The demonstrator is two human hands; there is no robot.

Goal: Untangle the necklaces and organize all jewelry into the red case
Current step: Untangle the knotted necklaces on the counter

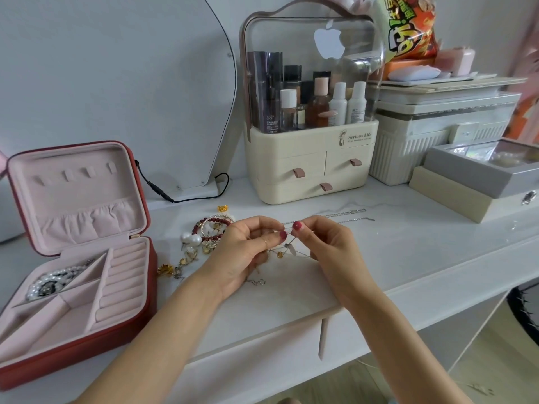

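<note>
**Knotted chains between my fingertips**

My white dressing table (408,258) carries everything here. At its far edge, toward twelve o'clock, stands the cream cosmetics organizer (312,158) with its clear domed lid and bottles inside. At nine o'clock from my hands the red jewelry case (145,301) lies open, lid tilted back, pink lining showing; a pearl strand (48,282) sits in its far-left compartment, and the ring rolls along the case's right side hold nothing. At three o'clock, well apart, a grey glass-topped box (478,173) rests on a cream one.

My left hand (242,255) and right hand (329,246) meet over the table's middle, each pinching the tangled silver necklaces (287,247) between thumb and forefinger, the chains strung taut between my fingertips with small pendants hanging in the knot. One loose chain (350,212) trails away on the tabletop toward one o'clock.

Just beside my left hand, at ten o'clock, lies the dark red bead bracelet (210,227), with pearl earrings (191,239) and gold pieces touching it
</note>
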